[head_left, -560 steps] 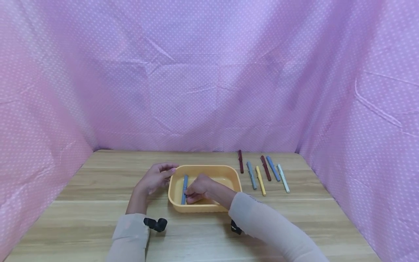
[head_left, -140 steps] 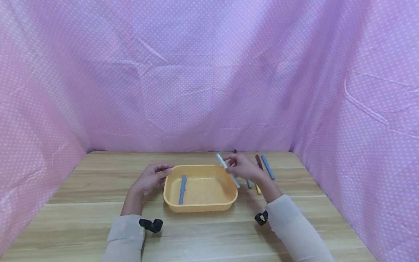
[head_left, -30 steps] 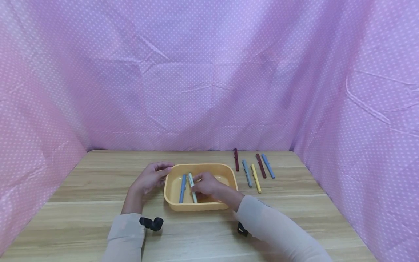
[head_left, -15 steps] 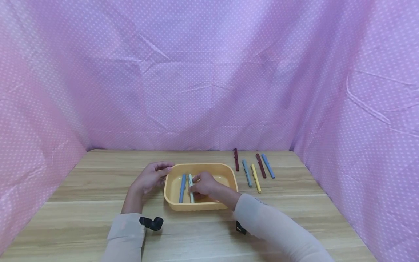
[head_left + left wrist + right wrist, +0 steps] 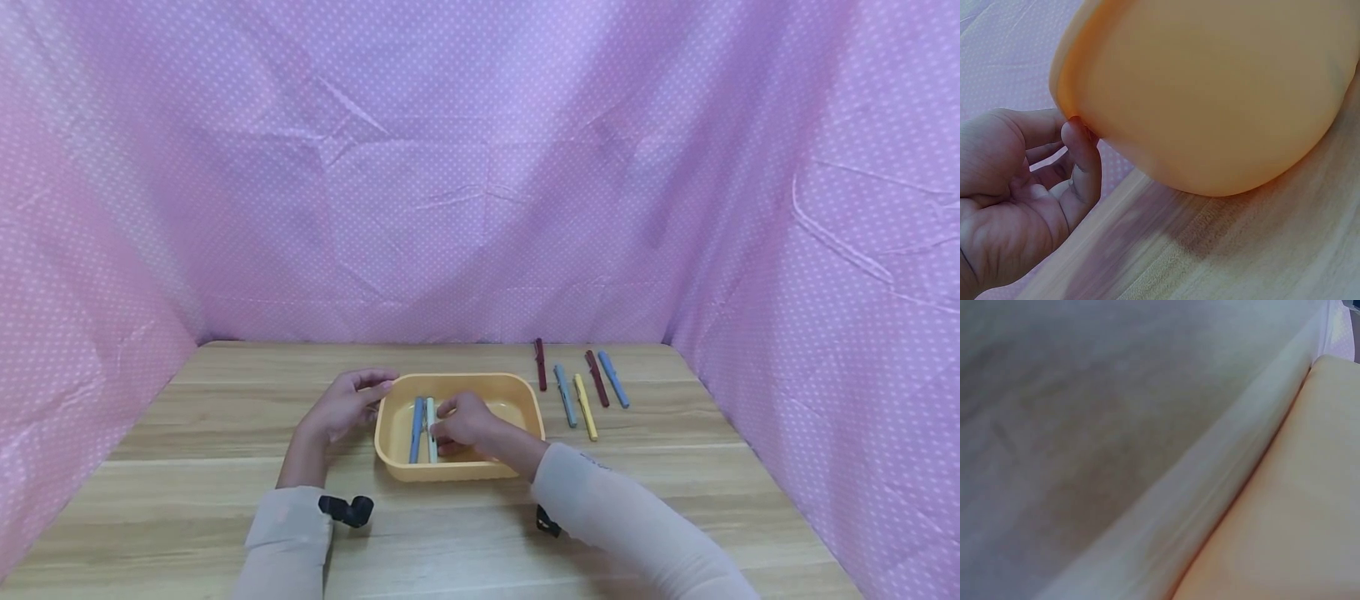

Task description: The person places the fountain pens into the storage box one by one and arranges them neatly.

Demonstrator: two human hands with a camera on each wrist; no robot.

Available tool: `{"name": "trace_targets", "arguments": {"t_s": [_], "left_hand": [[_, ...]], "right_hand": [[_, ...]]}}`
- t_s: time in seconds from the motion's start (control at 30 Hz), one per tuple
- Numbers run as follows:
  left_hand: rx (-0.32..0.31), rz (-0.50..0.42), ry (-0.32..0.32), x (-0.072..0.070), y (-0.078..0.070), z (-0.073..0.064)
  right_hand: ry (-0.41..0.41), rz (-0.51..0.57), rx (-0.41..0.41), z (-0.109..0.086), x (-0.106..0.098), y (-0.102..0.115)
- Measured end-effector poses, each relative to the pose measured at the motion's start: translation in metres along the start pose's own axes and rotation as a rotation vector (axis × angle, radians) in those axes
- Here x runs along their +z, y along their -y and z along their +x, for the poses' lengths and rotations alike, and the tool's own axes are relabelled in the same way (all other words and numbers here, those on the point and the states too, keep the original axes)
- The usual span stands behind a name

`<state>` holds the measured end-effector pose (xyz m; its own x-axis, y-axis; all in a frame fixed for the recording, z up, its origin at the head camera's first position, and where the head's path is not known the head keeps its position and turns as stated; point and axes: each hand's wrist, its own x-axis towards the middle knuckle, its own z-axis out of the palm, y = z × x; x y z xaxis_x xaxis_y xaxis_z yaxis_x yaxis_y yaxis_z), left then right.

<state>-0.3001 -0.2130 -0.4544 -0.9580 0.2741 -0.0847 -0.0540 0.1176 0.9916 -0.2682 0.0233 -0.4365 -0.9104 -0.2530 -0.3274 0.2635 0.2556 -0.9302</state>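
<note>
A yellow-orange rectangular box (image 5: 461, 473) stands on the table in front of me. My left hand (image 5: 339, 408) holds its far left corner; in the left wrist view, thumb and finger pinch the rim of the box (image 5: 1210, 94). Inside the box, my right hand (image 5: 471, 422) has its fingers on a pale green pen (image 5: 432, 452), holding it from the right side. That pen lies close along a blue-grey pen (image 5: 416, 437) at the box's left. In the right wrist view only the box's outer wall (image 5: 1285, 506) and the table show, the hand being out of sight.
Right of the box lie several pens: a dark red pen (image 5: 540, 367), a grey-blue pen (image 5: 566, 397), a yellow pen (image 5: 586, 408), another dark red pen (image 5: 597, 379) and a blue pen (image 5: 613, 380). A pink dotted curtain (image 5: 480, 208) surrounds the wooden table (image 5: 187, 467).
The pale green pen was carried from the right side into the box. In the last second, my right hand has shifted it left and straightened it beside the blue-grey pen. My left hand stays put.
</note>
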Motion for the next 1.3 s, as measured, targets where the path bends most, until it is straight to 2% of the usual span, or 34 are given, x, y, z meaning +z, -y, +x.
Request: {"name": "trace_targets", "arguments": {"t_s": [0.17, 0.77, 1.3], "left_hand": [[-0.01, 0.02, -0.012, 0.001, -0.002, -0.002], [0.002, -0.005, -0.005, 0.004, 0.0, -0.003], [-0.002, 0.005, -0.022, 0.005, 0.001, -0.005]], "right_hand": [[0.009, -0.007, 0.001, 0.001, 0.0, 0.001], [0.008, 0.001, 0.003, 0.0, 0.01, 0.002], [0.041, 0.042, -0.008, -0.002, 0.002, 0.001]]}}
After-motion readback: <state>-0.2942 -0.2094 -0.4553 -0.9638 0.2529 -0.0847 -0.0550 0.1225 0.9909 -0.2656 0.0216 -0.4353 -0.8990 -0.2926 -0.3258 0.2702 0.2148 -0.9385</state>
